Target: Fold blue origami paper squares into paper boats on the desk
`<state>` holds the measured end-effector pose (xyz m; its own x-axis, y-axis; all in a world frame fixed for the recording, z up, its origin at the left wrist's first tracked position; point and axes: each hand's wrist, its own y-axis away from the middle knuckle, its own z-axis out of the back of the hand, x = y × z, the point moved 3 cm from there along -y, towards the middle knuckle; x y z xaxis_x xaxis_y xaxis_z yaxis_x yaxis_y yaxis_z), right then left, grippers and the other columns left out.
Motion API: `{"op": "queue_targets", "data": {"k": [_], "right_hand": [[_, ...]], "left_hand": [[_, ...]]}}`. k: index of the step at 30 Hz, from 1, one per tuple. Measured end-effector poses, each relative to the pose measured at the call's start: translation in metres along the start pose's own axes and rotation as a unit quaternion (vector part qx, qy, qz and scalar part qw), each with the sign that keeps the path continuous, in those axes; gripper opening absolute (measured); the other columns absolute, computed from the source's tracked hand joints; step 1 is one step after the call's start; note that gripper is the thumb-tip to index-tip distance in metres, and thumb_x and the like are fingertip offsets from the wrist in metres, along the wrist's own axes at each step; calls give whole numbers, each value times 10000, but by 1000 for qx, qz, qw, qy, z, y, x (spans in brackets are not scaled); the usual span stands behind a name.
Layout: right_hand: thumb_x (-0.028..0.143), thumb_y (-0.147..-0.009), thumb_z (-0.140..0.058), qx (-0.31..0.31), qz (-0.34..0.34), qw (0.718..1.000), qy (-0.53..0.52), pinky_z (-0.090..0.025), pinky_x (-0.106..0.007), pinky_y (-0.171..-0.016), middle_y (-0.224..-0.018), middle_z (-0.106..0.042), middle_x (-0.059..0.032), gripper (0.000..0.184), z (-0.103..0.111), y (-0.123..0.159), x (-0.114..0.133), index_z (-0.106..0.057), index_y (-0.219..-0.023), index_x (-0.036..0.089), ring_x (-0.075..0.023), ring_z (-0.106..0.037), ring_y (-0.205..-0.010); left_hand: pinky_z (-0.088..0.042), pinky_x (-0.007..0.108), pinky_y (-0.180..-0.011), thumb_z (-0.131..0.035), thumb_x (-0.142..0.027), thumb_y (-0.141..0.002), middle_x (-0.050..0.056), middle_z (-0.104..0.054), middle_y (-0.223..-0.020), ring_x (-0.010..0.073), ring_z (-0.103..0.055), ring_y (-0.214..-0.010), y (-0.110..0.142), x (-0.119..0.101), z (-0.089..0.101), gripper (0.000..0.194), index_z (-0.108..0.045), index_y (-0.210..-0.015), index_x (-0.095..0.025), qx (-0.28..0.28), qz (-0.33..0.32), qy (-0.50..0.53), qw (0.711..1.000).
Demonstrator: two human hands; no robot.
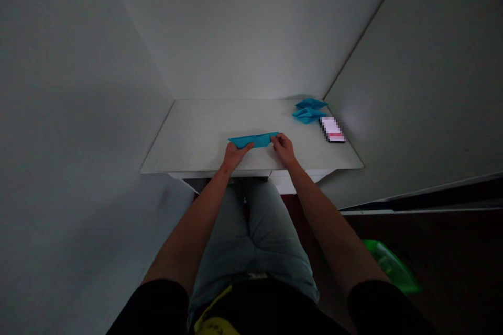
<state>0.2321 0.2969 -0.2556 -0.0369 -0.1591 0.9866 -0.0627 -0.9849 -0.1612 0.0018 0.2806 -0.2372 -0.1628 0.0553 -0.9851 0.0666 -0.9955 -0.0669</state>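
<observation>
One folded blue paper [261, 140] looks long, narrow.

On the table [208, 125], right of the held paper [260, 140], two folded pieces [307, 115] lie behind a phone [332, 130].

I have free room left of the blue paper [259, 140]; folded shapes [307, 115], phone [333, 130] block right of it.

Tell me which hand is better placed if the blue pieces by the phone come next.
Probably the right hand: it's nearer the blue pieces and phone, while the left hand is farther off; both hold the blue strip.
</observation>
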Motion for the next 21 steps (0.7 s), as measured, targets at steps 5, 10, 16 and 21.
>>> {"op": "queue_targets", "data": {"k": [5, 10, 16, 21], "right_hand": [[662, -679, -877, 60, -22, 997, 33, -431, -290, -601, -702, -604, 31, 513, -3, 5, 3, -664, -839, 224, -146, -520, -648], [783, -759, -751, 44, -28, 995, 83, -378, -298, -557, -578, -507, 33, 578, 0, 4, 6, -580, -674, 238, -145, -453, -577], [905, -873, -534, 23, -22, 991, 127, -435, -331, -606, -526, -493, 3, 712, 2, 4, 5, -532, -589, 253, -176, -491, -573], [953, -904, -387, 0, -27, 991, 133, -488, -357, -695, -553, -549, -24, 798, 4, 3, 2, -532, -557, 250, -197, -535, -610]], "left_hand": [[-622, 435, -912, -890, -417, -759, 24, -806, -874, 252, -747, -882, -1, -4, -3, 235, -798, -838, -216, 21, -29, 24, 999], [-614, 406, -857, -825, -437, -864, 45, -771, -789, 250, -736, -831, -4, 2, -1, 266, -754, -773, -197, -25, -5, 35, 999], [-582, 301, -731, -663, -557, -999, 2, -598, -698, 181, -651, -746, -9, 10, 2, 435, -570, -743, -218, -98, -5, 72, 993], [-579, 271, -707, -603, -622, -1019, -17, -553, -746, 143, -599, -720, -10, 9, 4, 456, -507, -800, -233, -122, -34, 86, 988]]}}
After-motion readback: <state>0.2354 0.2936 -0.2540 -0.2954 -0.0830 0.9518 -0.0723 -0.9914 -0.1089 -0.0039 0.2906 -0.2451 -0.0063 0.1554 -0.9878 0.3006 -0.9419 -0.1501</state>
